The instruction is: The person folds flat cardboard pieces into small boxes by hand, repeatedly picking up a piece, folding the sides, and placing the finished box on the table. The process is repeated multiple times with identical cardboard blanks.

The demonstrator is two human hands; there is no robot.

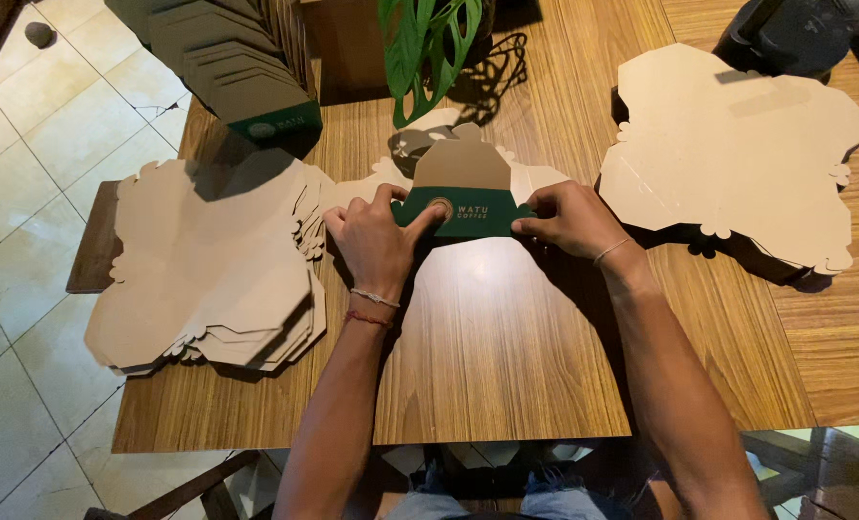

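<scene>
A flat brown cardboard box blank with a dark green printed panel lies on the wooden table in front of me, one flap folded upright. My left hand presses on the green panel's left end, the thumb at a round hole. My right hand pinches the panel's right end. Both wrists wear thin bracelets.
A stack of unfolded brown blanks lies at the left, overhanging the table edge. Another stack sits at the right. Folded boxes are piled at the back left, beside a green leafy plant. A dark object stands back right. Tiled floor is at left.
</scene>
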